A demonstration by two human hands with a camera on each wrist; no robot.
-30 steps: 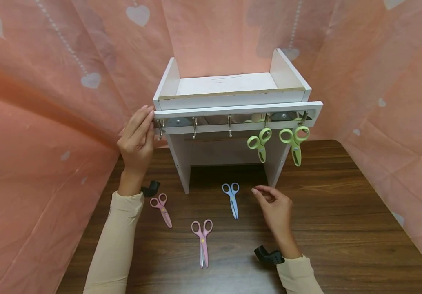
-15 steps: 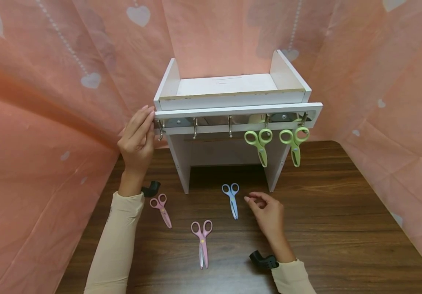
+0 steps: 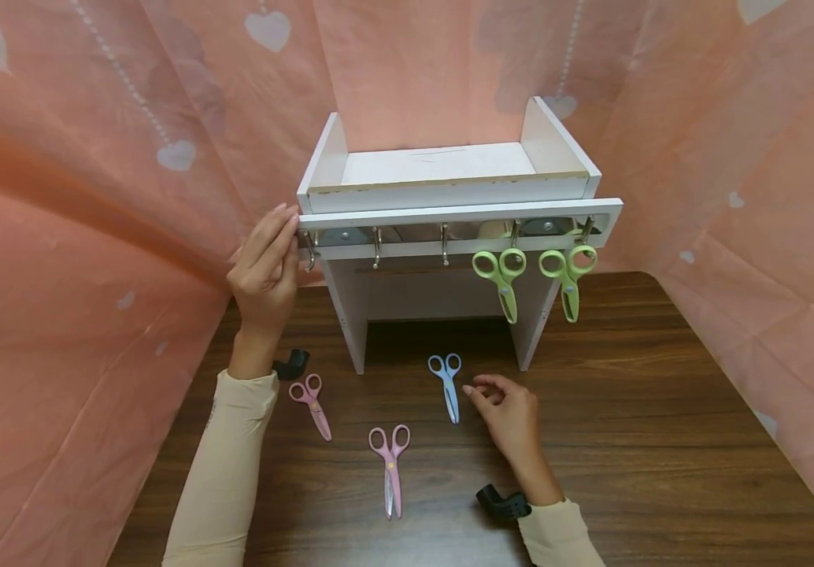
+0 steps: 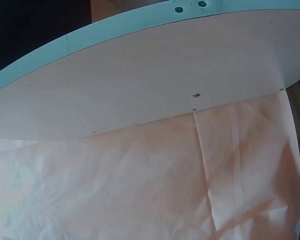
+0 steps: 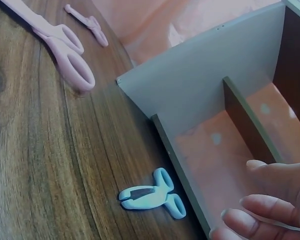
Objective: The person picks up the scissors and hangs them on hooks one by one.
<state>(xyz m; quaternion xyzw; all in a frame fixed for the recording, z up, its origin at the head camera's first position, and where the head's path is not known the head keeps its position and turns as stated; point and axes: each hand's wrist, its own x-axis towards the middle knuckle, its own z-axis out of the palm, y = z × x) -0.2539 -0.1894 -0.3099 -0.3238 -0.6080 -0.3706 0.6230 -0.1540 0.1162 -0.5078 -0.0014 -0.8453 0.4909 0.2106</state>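
My left hand touches the left end of the white hook rail with its fingers. My right hand, its fingers loosely bent and holding nothing, is low over the table just right of the blue scissors; in the right wrist view the blue scissors lie left of my right hand, apart from it. Two pairs of green scissors hang from the two rightmost hooks. Pink scissors lie nearer the front edge, and smaller-looking pink scissors lie by my left forearm.
Behind the rail stands a white shelf unit on the wooden table. Three metal hooks on the left and middle of the rail hold nothing. Pink curtain surrounds the table. In the left wrist view a white panel fills the upper part.
My right hand has moved left, closer to the blue scissors. The second pair of green scissors has swung and now hangs nearly still. My left hand has stayed at the rail.
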